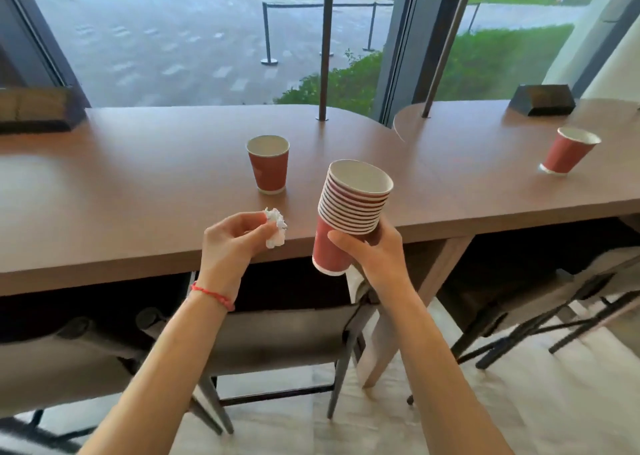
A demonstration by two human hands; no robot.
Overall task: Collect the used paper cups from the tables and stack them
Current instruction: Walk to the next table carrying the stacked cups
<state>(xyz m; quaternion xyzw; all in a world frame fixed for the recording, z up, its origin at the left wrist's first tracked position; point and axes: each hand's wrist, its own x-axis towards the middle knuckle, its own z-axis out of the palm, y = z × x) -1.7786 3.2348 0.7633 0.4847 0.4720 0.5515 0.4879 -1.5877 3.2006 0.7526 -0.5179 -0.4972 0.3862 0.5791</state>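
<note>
My right hand (372, 250) grips a stack of several red paper cups (349, 209), tilted to the right above the front edge of the brown table (138, 184). My left hand (230, 240) pinches a crumpled white napkin (276, 228) just over the table's front edge. One red paper cup (268, 164) stands upright on the table beyond both hands. Another red cup (568, 151) stands on the adjoining table (485, 164) to the right.
Dark napkin holders sit at the far left (34, 112) and far right (542, 100) by the window. A metal post (323, 74) rises from the table behind the middle cup. Grey chairs (277, 333) are tucked under the tables.
</note>
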